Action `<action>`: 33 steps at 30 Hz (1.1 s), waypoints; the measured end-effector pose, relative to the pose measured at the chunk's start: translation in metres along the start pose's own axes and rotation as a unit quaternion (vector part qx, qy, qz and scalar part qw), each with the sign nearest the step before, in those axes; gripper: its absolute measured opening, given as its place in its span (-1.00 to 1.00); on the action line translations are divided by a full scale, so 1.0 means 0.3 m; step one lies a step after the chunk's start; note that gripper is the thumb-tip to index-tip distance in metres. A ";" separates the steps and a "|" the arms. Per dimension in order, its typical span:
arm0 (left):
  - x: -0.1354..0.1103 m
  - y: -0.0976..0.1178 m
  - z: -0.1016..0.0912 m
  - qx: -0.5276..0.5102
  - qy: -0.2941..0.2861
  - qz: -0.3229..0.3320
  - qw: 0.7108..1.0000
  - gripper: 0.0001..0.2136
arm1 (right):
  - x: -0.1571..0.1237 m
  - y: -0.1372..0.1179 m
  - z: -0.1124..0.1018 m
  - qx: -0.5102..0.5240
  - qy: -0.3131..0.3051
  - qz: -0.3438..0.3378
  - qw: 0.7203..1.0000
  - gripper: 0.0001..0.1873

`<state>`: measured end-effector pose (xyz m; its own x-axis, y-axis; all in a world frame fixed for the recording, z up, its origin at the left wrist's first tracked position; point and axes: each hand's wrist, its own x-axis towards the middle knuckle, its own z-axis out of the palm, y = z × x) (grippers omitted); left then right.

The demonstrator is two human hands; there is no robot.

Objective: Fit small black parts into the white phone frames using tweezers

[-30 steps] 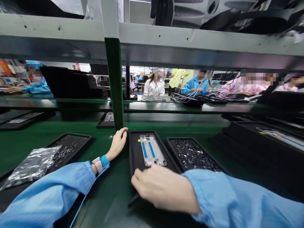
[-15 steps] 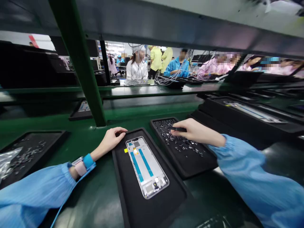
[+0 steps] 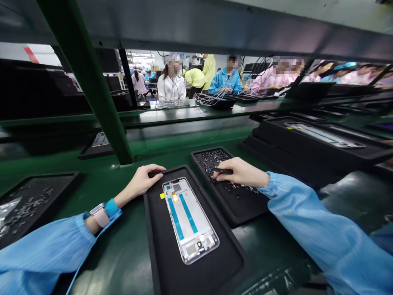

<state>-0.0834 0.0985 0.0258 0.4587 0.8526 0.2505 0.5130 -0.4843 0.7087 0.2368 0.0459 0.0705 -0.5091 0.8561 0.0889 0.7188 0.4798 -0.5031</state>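
A black foam tray (image 3: 162, 262) lies in front of me with a silver phone frame (image 3: 188, 229) in it, which bears two blue strips and a yellow tab. My left hand (image 3: 144, 179) grips the tray's far left corner, thumb and fingers closed at the rim. Black tweezers (image 3: 225, 171) are pinched in my right hand (image 3: 241, 170). Below them is a second black tray (image 3: 236, 211) strewn with many tiny dark parts (image 3: 211, 157). The tweezers' tips point left, and I cannot make out whether they hold a part.
At right stand stacked black trays (image 3: 307, 153), the top one holding another phone frame (image 3: 325, 135). Another parts tray (image 3: 61, 184) with a clear bag (image 3: 7, 209) lies at left. A green post (image 3: 92, 90) slants down to the bench. Several people sit across the line.
My right hand has shifted slightly left with the tweezers, over the small parts. My left hand stays at the tray corner. The whole view has shifted a little.
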 end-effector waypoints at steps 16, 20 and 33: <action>-0.006 0.033 0.000 -0.002 0.003 0.002 1.000 -0.73 | -0.008 -0.030 0.019 0.077 -0.012 0.045 0.996 -0.84; -0.007 0.040 0.002 -0.001 0.052 -0.012 0.999 -0.68 | 0.002 -0.018 -0.027 0.136 -0.014 0.061 0.989 -0.78; -0.126 0.125 0.026 0.043 0.056 0.038 0.997 -0.79 | 0.289 -0.198 0.207 0.278 -0.032 -0.116 0.953 -0.74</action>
<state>-0.0758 0.0466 0.0380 0.4165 0.8272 0.3772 0.5420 -0.5590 0.6275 0.1206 0.0797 0.0546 -0.6635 0.7181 0.2098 0.2302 0.4628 -0.8560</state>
